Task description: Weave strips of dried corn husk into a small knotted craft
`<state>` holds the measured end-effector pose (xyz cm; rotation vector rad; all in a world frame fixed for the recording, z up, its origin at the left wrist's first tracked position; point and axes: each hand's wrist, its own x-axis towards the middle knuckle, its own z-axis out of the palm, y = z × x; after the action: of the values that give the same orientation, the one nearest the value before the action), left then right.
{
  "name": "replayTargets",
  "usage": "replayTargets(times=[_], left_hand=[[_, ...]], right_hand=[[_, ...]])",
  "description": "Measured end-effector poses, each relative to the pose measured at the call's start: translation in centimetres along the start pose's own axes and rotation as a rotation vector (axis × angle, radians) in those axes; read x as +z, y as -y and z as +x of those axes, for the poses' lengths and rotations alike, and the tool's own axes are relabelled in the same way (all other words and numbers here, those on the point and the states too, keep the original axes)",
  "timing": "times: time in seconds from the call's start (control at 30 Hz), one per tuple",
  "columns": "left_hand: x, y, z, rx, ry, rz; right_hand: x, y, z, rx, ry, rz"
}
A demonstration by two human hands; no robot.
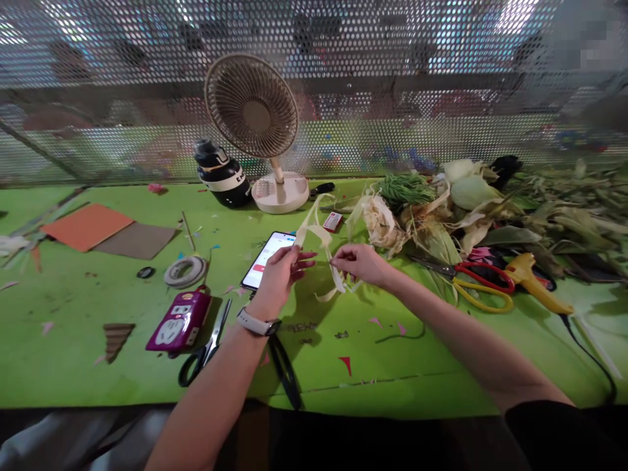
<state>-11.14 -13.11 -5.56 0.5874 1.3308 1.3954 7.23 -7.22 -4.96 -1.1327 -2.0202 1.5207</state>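
A pale, curling strip of corn husk (321, 234) is stretched between my two hands above the green table. My left hand (277, 275), with a watch at the wrist, pinches the strip between thumb and forefinger while its other fingers stay spread. It hovers over a lit phone (260, 265) and partly covers it. Closed fingers of my right hand (360, 263) grip the strip lower down, where its loose ends curl below. A heap of dried corn husks (417, 222) lies beyond my right hand, with a bundle of green string (405, 188) on it.
Red-and-yellow scissors (483, 284) and a yellow glue gun (537, 284) lie right. Black scissors (209, 347), a purple device (180, 320) and a tape roll (185, 271) lie left. Behind stand a fan (279, 193) and a black bottle (223, 176), before a perforated metal screen (353, 124).
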Motion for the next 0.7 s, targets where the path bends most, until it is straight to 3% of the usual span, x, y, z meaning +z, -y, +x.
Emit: replayTargets(times=[0.1,0.17,0.2,0.3,0.4,0.6,0.7], left_hand=[[0.0,0.9,0.0,-0.078,0.020,-0.073],[0.4,1.5,-0.4,-0.075,0.084,-0.086],[0.7,1.7,-0.7,-0.075,0.118,-0.085],[1.7,2.1,-1.8,-0.066,0.188,-0.073],[2.6,2.0,-2.7,-0.041,0.177,-0.049],[2.9,1.5,-3.5,-0.036,0.265,-0.032],[2.6,1.4,-3.4,-0.107,0.334,-0.022]], right_hand=[[0.5,0.6,-0.7,-0.022,0.112,0.375],[1.2,1.0,-1.1,-0.015,0.207,0.514],[1.5,1.1,-1.2,-0.017,0.195,0.558],[2.0,1.4,-1.0,-0.015,-0.015,0.609],[1.8,1.2,-0.4,-0.006,-0.204,0.605],[1.1,0.7,0.1,0.023,-0.290,0.574],[0.8,0.7,0.1,0.005,-0.291,0.582]])
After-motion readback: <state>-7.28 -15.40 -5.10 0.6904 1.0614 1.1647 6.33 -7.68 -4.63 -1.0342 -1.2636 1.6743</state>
